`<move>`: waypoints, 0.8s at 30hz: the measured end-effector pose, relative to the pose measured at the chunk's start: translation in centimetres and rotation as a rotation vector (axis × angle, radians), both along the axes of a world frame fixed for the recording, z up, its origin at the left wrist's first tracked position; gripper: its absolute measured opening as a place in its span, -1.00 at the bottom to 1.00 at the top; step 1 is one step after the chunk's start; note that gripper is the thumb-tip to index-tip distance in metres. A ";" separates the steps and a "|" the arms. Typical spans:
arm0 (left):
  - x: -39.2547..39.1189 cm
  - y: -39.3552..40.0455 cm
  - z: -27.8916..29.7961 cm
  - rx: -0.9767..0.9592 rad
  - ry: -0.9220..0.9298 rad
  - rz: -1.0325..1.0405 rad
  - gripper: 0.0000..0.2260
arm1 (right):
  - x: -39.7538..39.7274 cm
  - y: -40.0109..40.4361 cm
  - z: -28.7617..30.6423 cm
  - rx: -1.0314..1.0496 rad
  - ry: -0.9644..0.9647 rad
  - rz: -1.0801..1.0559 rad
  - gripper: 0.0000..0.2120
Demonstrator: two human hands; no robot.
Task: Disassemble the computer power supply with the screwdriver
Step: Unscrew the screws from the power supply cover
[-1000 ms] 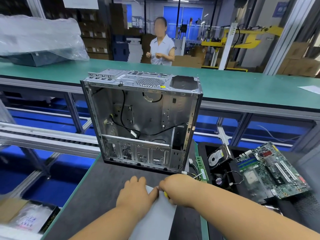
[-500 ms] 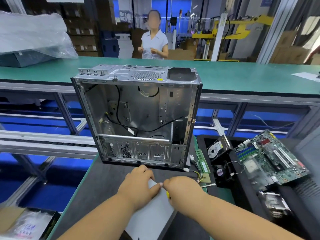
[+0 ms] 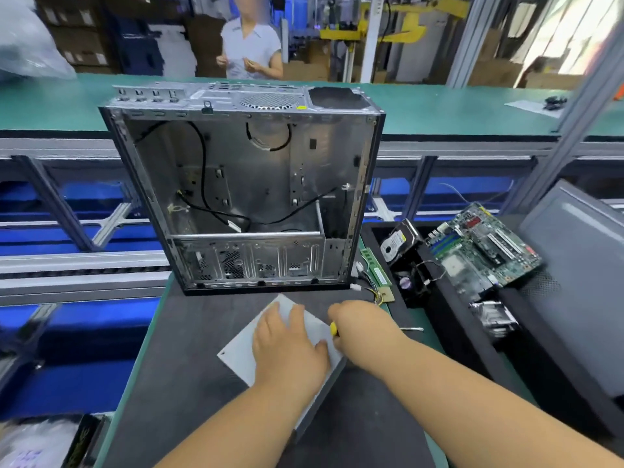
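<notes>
A grey power supply (image 3: 243,349) is pinned flat on the tabletop (image 3: 189,332) beneath the outstretched left hand (image 3: 290,349), while a yellow-handled screwdriver (image 3: 333,329) is gripped in the right hand (image 3: 363,329) at its right edge.

An open, gutted computer case (image 3: 246,194) stands upright on the dark tabletop (image 3: 189,336), loose black cables inside. To its right, a memory stick (image 3: 375,267) lies beside a black tray (image 3: 449,319) containing a hard drive (image 3: 395,244) and a motherboard (image 3: 479,246). A person (image 3: 250,45) stands beyond the green conveyor (image 3: 439,106).
</notes>
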State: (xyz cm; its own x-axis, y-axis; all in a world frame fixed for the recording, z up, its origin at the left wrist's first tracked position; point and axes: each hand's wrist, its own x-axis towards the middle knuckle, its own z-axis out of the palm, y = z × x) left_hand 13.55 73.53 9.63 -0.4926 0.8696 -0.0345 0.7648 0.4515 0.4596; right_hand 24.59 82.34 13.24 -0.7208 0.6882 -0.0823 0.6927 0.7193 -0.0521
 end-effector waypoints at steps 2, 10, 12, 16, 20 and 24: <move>0.1 -0.7 -0.4 -0.056 -0.033 -0.033 -0.33 | 0.1 -0.6 0.4 -0.019 0.007 -0.005 -0.80; -2.5 -1.2 0.4 -0.045 -0.003 -0.225 -0.32 | 0.8 -3.5 0.3 -0.014 0.029 -0.009 -0.85; -2.0 -1.1 0.7 -0.048 -0.012 -0.188 -0.30 | 0.9 -3.3 0.4 -0.017 0.026 0.003 -0.83; -0.6 -0.9 0.8 -0.081 -0.055 -0.075 -0.32 | 1.3 -2.5 0.4 -0.023 -0.008 0.077 -0.85; 0.3 -0.5 0.6 -0.071 -0.094 0.013 -0.37 | 1.8 -1.7 0.0 0.017 -0.023 0.194 -0.82; 0.5 -0.6 0.7 -0.032 -0.167 0.063 -0.31 | 2.4 -1.1 -0.6 0.028 0.035 0.253 -0.82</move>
State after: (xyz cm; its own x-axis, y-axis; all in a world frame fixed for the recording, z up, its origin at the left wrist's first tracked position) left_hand 14.06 72.92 10.30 -0.5311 0.8344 -0.1473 0.6488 0.5123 0.5628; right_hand 26.99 81.28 12.60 -0.8726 0.4870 -0.0378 0.4883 0.8712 -0.0505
